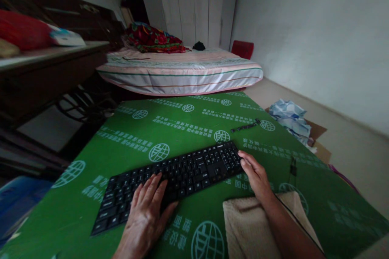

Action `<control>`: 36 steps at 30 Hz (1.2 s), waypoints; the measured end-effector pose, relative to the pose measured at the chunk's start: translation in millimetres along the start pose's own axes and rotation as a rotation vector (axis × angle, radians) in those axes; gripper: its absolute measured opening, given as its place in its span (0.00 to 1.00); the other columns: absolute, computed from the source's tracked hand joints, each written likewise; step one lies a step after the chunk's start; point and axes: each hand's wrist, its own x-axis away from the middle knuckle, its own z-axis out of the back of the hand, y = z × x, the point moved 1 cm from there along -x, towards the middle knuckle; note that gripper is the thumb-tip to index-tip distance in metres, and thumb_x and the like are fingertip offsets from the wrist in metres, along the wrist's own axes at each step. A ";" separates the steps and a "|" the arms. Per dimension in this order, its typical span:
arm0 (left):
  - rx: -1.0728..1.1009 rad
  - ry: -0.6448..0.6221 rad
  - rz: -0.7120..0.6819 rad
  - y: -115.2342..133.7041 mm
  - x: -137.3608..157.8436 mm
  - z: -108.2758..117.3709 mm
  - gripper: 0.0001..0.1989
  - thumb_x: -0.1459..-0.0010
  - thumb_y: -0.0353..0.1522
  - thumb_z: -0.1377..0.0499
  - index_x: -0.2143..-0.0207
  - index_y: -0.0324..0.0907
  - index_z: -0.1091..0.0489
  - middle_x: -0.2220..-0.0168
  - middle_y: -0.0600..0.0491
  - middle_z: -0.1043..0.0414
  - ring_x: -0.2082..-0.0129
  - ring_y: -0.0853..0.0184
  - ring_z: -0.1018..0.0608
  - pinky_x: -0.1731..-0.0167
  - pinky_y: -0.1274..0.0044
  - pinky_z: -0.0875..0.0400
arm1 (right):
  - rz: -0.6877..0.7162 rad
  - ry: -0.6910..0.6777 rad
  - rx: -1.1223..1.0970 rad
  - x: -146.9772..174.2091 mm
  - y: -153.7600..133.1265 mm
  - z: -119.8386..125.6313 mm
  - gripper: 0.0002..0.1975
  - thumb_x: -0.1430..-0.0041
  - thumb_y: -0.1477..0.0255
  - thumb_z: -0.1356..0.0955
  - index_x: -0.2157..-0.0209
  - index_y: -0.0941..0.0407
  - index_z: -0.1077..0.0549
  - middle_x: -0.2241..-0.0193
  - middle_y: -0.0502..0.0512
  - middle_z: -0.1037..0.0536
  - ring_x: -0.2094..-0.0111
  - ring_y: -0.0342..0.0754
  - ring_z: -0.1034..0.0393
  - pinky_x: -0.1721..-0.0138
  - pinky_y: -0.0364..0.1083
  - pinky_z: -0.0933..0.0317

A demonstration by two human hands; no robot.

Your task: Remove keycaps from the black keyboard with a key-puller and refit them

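A black keyboard [194, 170] lies slantwise on the green printed board [182, 119], its right end farther from me. My left hand [147, 206] rests palm down over its left half, fingers stretched across the keys and thumb out at the near edge. At the other end, my right hand [255, 172] has its fingertips and thumb at the keyboard's right edge, holding it there; their undersides are hidden. Beyond it sits a short row of small black pieces [246, 125] that look like loose keycaps. A small dark wire tool [293, 168] lies to the right of my right hand.
A beige cloth [243, 226] lies under my right forearm, with a thin black cable [296, 216] beside it. Behind the board stands a bed [182, 75]. A dark table [45, 68] is at left, and crumpled blue-white fabric [288, 117] lies at right.
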 end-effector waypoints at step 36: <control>0.185 0.081 -0.103 65.4 -66.2 -10.8 0.19 0.44 0.37 0.43 0.51 0.38 0.34 0.44 0.39 0.36 0.43 0.51 0.34 0.49 0.58 0.33 | -0.067 0.152 -0.347 5.4 -7.0 2.6 0.17 0.41 0.60 0.35 0.59 0.57 0.24 0.59 0.62 0.21 0.56 0.56 0.26 0.56 0.58 0.31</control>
